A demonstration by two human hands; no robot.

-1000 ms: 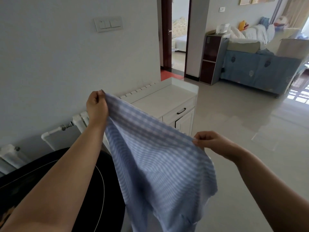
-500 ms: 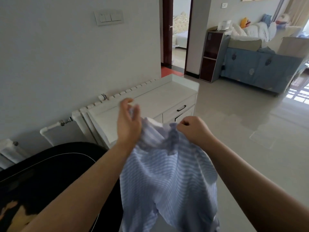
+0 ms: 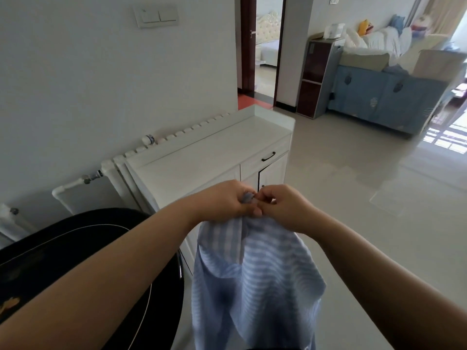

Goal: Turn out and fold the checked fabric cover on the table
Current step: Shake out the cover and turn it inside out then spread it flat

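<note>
Both hands meet in the air in front of the white cabinet (image 3: 209, 157), and each has its fingers curled tight on the top edge of the cover (image 3: 255, 279). Left hand (image 3: 225, 200) pinches a small bunch of the blue checked cloth, a nub of which pokes out above its fingers; right hand (image 3: 283, 207) grips the edge just beside it, knuckles touching or nearly touching the left. Bringing the two held points together like this looks like a fold made in the air: the top corners are matched so the cloth doubles on itself and hangs as one narrower drape. From the pinch the cover falls straight down in front of the cabinet's lower doors, clear of the floor as far as can be seen, though its bottom hem runs out of view. It hangs off the table (image 3: 83, 251), whose dark rounded edge lies to the left of the cabinet, under the left forearm. Holding the cloth high lets its own weight pull the layers flat and keeps the edges aligned. Whether the cover is fully turned out I cannot tell; the folding seems under way, and laying it on the table is probably next.
</note>
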